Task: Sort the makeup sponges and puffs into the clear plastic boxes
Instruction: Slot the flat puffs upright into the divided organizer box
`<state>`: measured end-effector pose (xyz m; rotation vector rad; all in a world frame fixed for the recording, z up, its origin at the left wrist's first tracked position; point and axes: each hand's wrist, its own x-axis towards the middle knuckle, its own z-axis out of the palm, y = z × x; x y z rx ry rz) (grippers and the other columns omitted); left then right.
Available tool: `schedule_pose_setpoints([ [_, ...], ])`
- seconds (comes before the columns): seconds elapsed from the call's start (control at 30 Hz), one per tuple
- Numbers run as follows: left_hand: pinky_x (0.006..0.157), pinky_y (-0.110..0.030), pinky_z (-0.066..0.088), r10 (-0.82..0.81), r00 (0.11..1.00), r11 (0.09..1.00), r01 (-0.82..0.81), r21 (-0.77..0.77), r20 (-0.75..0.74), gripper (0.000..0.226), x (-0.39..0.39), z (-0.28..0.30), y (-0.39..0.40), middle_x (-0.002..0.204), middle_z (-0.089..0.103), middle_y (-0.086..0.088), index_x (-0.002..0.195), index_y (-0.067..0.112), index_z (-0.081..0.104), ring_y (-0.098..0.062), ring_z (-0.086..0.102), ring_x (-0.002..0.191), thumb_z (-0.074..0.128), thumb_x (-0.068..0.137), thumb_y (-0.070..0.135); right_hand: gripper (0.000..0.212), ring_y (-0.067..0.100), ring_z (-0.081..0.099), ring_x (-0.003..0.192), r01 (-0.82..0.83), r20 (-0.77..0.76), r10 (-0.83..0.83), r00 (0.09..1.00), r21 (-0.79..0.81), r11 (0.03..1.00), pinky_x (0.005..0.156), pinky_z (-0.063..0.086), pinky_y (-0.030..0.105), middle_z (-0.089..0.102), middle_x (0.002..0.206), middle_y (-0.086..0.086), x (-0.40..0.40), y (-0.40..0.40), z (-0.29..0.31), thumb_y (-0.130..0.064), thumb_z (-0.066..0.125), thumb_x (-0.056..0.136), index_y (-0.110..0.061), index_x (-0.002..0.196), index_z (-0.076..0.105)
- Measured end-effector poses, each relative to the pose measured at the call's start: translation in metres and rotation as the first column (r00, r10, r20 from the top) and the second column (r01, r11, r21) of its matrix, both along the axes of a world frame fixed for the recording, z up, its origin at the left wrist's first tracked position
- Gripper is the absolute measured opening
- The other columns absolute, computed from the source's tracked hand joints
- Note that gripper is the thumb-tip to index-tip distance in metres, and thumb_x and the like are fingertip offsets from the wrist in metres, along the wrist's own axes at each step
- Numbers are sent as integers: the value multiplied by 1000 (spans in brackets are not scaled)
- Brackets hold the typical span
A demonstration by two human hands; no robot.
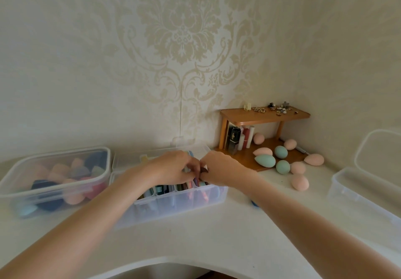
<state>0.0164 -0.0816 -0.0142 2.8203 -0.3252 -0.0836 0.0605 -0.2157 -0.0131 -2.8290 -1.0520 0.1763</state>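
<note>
Head view: both forearms reach forward and meet over the middle clear box [169,200]. The left hand [173,168] curls down into its row of upright puffs [186,186], fingers bent among them. The right hand [223,168] pinches a small dark puff [205,168] at the fingertips. A lidded box [54,183] of sponges sits touching on the left. Loose egg sponges [282,159] lie far right by the wooden shelf [264,116]. An open box [360,189] stands at the right edge. The near part of the counter [217,235] is bare.
</note>
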Motion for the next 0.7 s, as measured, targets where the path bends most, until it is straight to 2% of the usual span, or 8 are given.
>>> schedule_pose_setpoints([
  [0.1,91,-21,44,28,999,999,-28,18,-16,24,6,3,-6,113,68,10,102,23,72,-9,59,98,52,89,20,30,20,51,78,-79,-157,58,986,-130,988,59,35,17,56,88,11,5,-3,10,-17,45,94,0,110,63],
  [0.23,84,-13,43,18,996,997,-24,-75,-82,24,10,6,-11,101,73,10,94,25,76,-3,61,90,56,85,14,30,23,53,85,-98,-216,58,975,-177,979,79,47,27,63,108,20,8,-5,16,-15,47,94,-1,118,59],
  [0.3,69,-3,41,10,990,997,-20,-76,-138,24,10,10,-11,88,69,12,96,26,75,0,57,74,57,84,14,32,28,59,95,-101,-258,57,965,-158,982,88,47,30,62,118,19,10,-6,17,-15,52,93,-2,121,58],
  [0.37,58,-2,40,17,981,1000,-15,12,-191,25,14,15,-16,86,62,10,103,25,73,-2,54,69,58,85,15,32,25,58,89,-95,-286,51,957,-140,986,79,47,25,64,108,18,11,-7,19,-16,54,92,-2,120,58],
  [0.43,60,-10,39,33,976,991,-4,133,-216,27,20,18,-24,89,61,7,108,22,70,-8,54,77,62,83,17,31,19,55,82,-75,-305,31,952,-131,989,68,43,20,62,97,13,11,-8,22,-17,57,90,-2,117,59],
  [0.53,59,-16,39,69,982,965,-21,260,-174,25,22,16,-35,87,62,3,106,15,70,-13,55,80,65,82,20,30,17,56,79,-73,-309,31,951,-126,989,76,44,22,65,97,13,11,-10,23,-20,63,86,-6,113,63],
  [0.6,69,-22,46,95,991,962,-67,265,-94,21,21,10,-39,93,70,1,102,16,71,-17,61,82,64,82,19,28,17,54,72,-66,-321,26,947,-114,991,76,44,23,63,84,7,12,-9,23,-19,65,84,-6,110,65],
  [0.7,83,-28,50,151,988,959,-152,241,22,19,16,8,-37,99,72,-3,99,15,72,-21,66,94,64,82,18,29,13,51,64,-68,-336,25,942,-118,991,64,42,17,58,75,2,13,-5,22,-14,65,85,-5,112,63],
])
